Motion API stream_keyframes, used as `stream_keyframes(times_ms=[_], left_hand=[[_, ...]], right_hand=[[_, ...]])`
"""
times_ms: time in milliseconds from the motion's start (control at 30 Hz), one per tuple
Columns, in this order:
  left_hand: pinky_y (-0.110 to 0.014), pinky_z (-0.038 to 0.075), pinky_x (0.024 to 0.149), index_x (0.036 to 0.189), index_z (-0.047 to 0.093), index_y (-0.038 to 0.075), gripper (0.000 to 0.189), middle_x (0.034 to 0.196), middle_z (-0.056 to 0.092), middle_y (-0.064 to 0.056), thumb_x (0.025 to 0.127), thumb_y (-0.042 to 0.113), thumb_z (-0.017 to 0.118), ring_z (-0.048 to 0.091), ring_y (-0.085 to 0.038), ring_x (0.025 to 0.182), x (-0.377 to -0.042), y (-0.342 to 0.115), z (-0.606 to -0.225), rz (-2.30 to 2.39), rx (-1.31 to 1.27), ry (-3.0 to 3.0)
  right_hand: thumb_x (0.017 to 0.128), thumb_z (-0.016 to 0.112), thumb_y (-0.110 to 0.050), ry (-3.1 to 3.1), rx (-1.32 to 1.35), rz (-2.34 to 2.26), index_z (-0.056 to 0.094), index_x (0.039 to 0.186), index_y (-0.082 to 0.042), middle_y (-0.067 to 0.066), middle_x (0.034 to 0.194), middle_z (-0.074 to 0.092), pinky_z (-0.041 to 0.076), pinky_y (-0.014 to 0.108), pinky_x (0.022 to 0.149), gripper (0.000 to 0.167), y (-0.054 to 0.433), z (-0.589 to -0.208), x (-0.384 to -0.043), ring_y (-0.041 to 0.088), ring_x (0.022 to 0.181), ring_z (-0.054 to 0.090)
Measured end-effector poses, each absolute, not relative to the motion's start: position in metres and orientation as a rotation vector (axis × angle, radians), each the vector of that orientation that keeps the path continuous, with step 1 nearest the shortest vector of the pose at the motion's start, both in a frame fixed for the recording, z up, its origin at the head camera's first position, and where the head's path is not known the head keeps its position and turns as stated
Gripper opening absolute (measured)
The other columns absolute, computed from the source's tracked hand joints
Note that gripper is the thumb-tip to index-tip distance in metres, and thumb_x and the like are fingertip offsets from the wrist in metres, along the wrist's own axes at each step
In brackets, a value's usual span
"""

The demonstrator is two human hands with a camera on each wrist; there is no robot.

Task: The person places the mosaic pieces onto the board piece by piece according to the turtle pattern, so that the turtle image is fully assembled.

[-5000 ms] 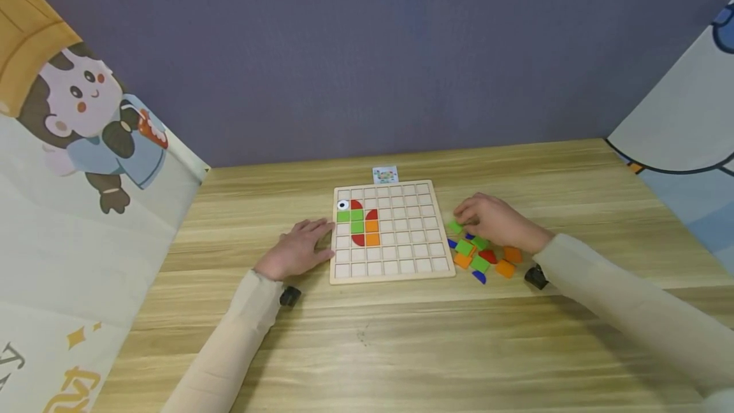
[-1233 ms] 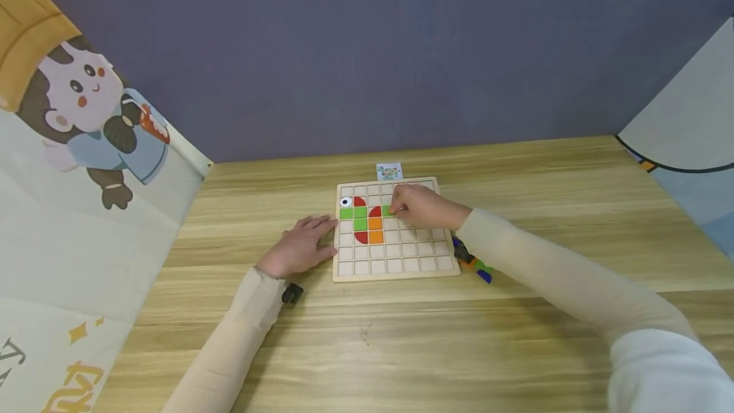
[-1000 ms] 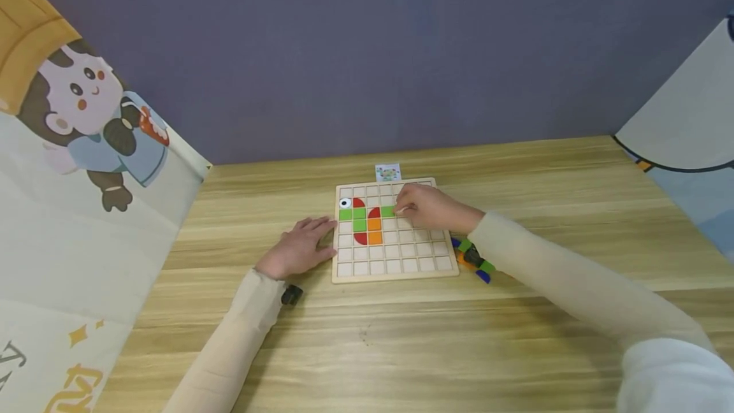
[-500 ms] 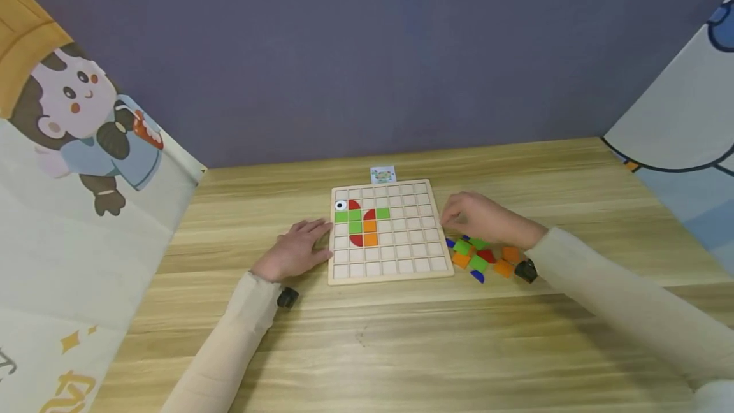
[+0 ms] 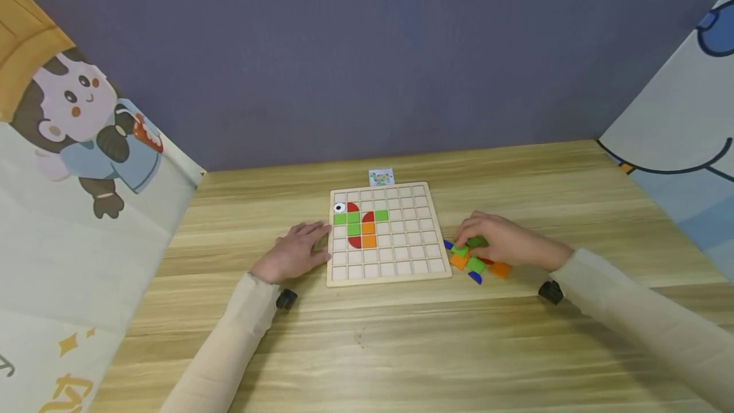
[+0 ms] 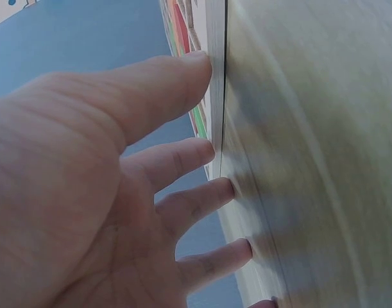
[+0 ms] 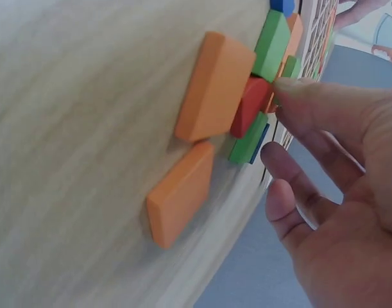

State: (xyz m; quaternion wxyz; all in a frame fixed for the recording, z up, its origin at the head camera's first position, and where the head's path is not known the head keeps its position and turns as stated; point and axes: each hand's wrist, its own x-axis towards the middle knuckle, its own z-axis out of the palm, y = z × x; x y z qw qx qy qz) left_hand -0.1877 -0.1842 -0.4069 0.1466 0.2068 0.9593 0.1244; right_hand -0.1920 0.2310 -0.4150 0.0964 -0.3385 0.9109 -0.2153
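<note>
The wooden grid board [image 5: 390, 277] lies on the table. Its cells bear a white eye tile [image 5: 339, 208], several green, red and orange tiles, and a lone green square [image 5: 381, 215] right of a red quarter-round. My left hand [image 5: 292, 252] rests at the board's left edge with fingers spread; the left wrist view shows thumb and fingertips against its side. My right hand [image 5: 499, 241] is over the loose pile, thumb and index finger pinching a green square tile [image 5: 460, 251] lying among the others. In the right wrist view, the index fingertip is hidden behind the thumb.
Loose pieces lie right of the board: orange squares [image 5: 501, 270], another green square [image 5: 475, 265], a blue rounded piece [image 5: 474, 278] and a partly covered red one. A small printed picture card [image 5: 381, 177] sits behind the board. A dark partition [image 5: 401, 69] stands at the table's back.
My right hand has set a green square in the board beside the red quarter-round, let go, and moved back right to the loose pile. The left hand keeps its place.
</note>
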Motion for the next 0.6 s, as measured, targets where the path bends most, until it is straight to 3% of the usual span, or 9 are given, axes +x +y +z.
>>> stream_keyframes(times_ms=[467,600], left_hand=[[-0.075,0.021,0.093,0.149,0.030,0.013,0.064,0.154,0.023,-0.011,0.096,0.040,0.052,0.019,-0.044,0.137,-0.1870,-0.1837,-0.4091,0.345,0.603,2.776],[-0.075,0.020,0.094,0.150,0.030,0.013,0.064,0.154,0.023,-0.011,0.096,0.040,0.052,0.018,-0.043,0.137,-0.1864,-0.1830,-0.4082,0.351,0.592,2.771]], right_hand=[[0.079,0.077,-0.013,2.728,-1.007,-0.685,0.074,0.095,-0.021,-0.014,0.095,0.061,0.050,0.036,0.081,0.018,0.2273,-0.4147,-0.1920,0.014,0.090,0.055],[0.080,0.077,-0.018,2.754,-0.984,-0.691,0.074,0.093,-0.022,-0.014,0.093,0.061,0.043,0.042,0.094,0.014,0.2247,-0.4126,-0.1936,0.013,0.090,0.057]])
